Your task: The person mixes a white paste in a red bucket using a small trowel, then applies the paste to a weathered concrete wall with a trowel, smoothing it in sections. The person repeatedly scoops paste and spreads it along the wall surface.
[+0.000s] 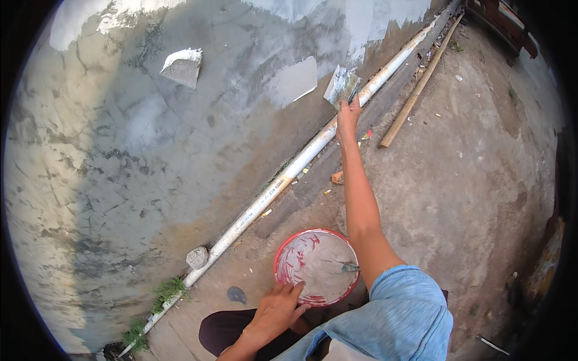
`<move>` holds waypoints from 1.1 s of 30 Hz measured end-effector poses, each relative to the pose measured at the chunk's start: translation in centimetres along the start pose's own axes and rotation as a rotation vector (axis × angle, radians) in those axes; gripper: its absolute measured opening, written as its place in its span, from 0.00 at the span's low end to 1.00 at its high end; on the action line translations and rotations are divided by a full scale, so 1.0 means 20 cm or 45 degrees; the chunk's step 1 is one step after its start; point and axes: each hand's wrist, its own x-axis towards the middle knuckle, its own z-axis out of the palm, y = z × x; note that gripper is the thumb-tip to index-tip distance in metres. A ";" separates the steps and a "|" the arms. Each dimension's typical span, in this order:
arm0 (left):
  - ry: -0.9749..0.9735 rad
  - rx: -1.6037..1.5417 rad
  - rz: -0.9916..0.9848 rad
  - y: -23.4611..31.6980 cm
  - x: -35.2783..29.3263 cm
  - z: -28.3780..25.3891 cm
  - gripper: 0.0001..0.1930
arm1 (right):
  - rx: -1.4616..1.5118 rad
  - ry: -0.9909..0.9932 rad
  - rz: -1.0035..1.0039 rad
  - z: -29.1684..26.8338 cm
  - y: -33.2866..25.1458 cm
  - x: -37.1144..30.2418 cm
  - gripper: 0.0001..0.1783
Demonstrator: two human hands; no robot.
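My right hand [348,120] reaches far forward along the wall, closed around the handle of a putty knife [341,84]. Its wide, smeared blade lies against the lower wall, just above the white pipe. Near my knees, a red basin [277,263] holds pale grey putty [330,256]. A second tool with a dark, coated end [350,267] rests in the putty at the right rim. My left hand [274,313] grips the basin's near left rim, fingers over the edge and thumb below. On the grey wall [156,174] are a white putty patch [295,81] and a thicker lump [182,67].
A long white pipe [283,180] runs diagonally along the wall's foot. A bamboo pole [421,84] lies on the dirt ground to its right. A stone [197,257] and green weeds [168,292] sit by the pipe at lower left. A brick piece [337,177] lies beyond the basin.
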 end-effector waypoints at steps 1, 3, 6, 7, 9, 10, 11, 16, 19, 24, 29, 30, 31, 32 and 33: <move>0.011 0.000 0.004 -0.01 0.00 0.00 0.25 | -0.038 -0.035 0.004 0.03 0.01 0.03 0.24; 0.024 0.009 0.001 -0.01 -0.01 0.00 0.25 | -0.236 0.018 -0.027 0.07 0.01 0.03 0.26; 0.020 0.015 -0.010 -0.01 0.00 0.01 0.25 | -0.368 0.031 -0.062 0.14 -0.04 -0.03 0.28; 0.012 -0.004 -0.014 -0.02 -0.01 0.01 0.25 | -0.402 0.015 -0.118 0.21 -0.07 -0.10 0.28; 0.001 -0.016 -0.015 -0.02 -0.01 0.01 0.25 | -0.415 -0.050 -0.161 0.30 -0.18 -0.22 0.29; -0.008 -0.008 -0.011 -0.01 -0.01 0.01 0.25 | -0.396 -0.094 -0.145 0.33 -0.24 -0.28 0.28; -0.016 0.002 -0.012 -0.01 0.00 0.01 0.25 | -0.372 -0.139 -0.124 0.35 -0.29 -0.35 0.28; 0.016 0.007 0.048 0.00 0.04 0.01 0.24 | -0.528 -0.229 -0.673 0.50 -0.19 -0.65 0.35; 0.057 0.017 0.054 0.00 0.04 0.01 0.23 | -0.605 -0.364 -0.647 0.60 -0.12 -0.94 0.40; 0.010 0.003 0.083 0.01 0.08 0.00 0.23 | -0.661 -0.362 -0.533 0.75 -0.03 -1.37 0.41; -0.002 0.043 0.070 0.01 0.03 0.02 0.23 | -0.512 -0.834 -0.482 0.47 -0.15 -1.43 0.35; 0.000 0.033 0.053 0.02 0.01 0.01 0.24 | -0.420 -0.982 -0.320 0.38 -0.19 -1.38 0.32; 0.008 0.028 0.043 0.03 0.00 -0.01 0.24 | -0.358 -0.824 -0.376 0.32 -0.22 -1.29 0.28; 0.004 0.008 0.021 0.03 -0.02 -0.02 0.24 | -0.298 -0.676 -0.408 0.26 -0.25 -1.20 0.24; 0.037 0.019 0.023 0.02 -0.03 -0.02 0.25 | -0.351 -0.576 -0.232 0.19 -0.30 -1.07 0.22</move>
